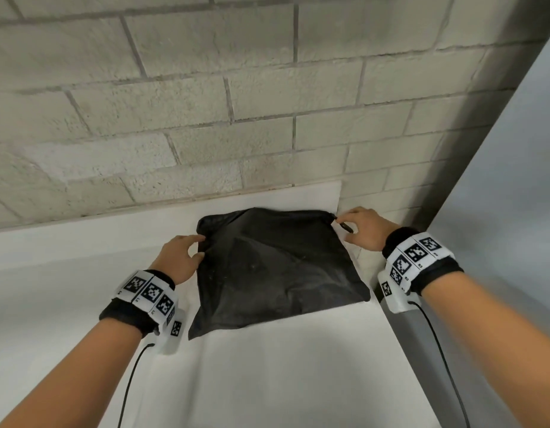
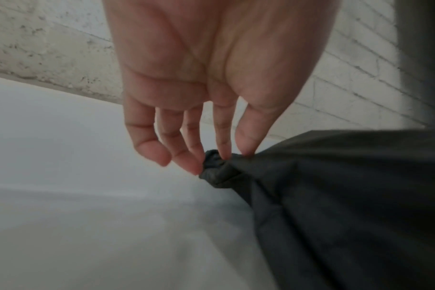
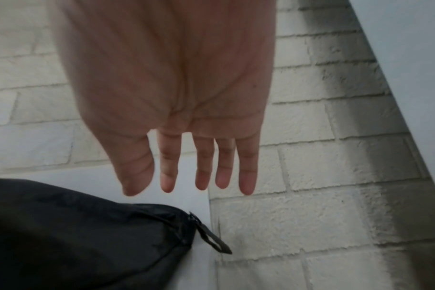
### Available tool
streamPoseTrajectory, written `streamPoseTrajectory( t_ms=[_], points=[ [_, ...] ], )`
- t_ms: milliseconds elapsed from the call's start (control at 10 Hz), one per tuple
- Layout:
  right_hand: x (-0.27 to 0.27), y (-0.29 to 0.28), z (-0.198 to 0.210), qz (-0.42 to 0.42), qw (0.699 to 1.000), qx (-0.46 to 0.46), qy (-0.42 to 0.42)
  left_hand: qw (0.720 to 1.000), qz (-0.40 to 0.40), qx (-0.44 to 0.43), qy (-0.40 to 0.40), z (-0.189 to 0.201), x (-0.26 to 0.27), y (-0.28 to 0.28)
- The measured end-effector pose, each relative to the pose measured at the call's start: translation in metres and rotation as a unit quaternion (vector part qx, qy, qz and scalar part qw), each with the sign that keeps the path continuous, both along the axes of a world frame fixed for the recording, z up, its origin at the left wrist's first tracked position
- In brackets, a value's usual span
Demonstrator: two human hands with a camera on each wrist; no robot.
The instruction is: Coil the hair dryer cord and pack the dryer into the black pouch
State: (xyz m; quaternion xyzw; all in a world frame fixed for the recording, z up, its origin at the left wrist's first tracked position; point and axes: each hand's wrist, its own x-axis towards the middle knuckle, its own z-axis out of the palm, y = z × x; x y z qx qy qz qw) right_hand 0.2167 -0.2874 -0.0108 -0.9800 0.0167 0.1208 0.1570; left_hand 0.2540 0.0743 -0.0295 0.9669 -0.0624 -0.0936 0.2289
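**Black pouch lies zipped on the white tabletop, one corner pinched**

A pale painted brick wall [image 1: 267,88] fills the background, meeting a grey panel [image 1: 514,149] at the right. Below it runs the flat white tabletop [image 1: 283,366], pushed against the wall.

On the tabletop's far right part lies the large black fabric zip pouch [image 1: 276,273], roughly square, wrinkled and slightly bulging in the middle. Its zipped edge faces the wall. What is inside cannot be seen.

The left hand [image 1: 181,257] is at the pouch's far left corner; in the left wrist view its thumb and fingertips [image 2: 224,155] pinch a bunched bit of the black fabric there, while the outer fingers hang free.

The right hand [image 1: 366,230] is at the far right corner. In the right wrist view its fingers [image 3: 201,176] are straight and slightly spread, above the pouch and holding nothing.

Both wrists wear black bands with white blocks of square black-and-white markers [image 1: 150,291], each trailing a thin black cable [image 1: 128,390].

The small black zipper pull tab [image 3: 214,239] sticks out from the pouch's far right corner, just below the right fingertips and apart from them
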Motion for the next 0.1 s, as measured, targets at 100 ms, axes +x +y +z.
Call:
streamPoseTrajectory(
  t_ms=[100],
  points=[
    [-0.0243,0.0093,0.0059,-0.005,0.999,0.041,0.003,1.000,-0.023,-0.019,0.000,0.0038,-0.0180,0.0006]
  ],
)
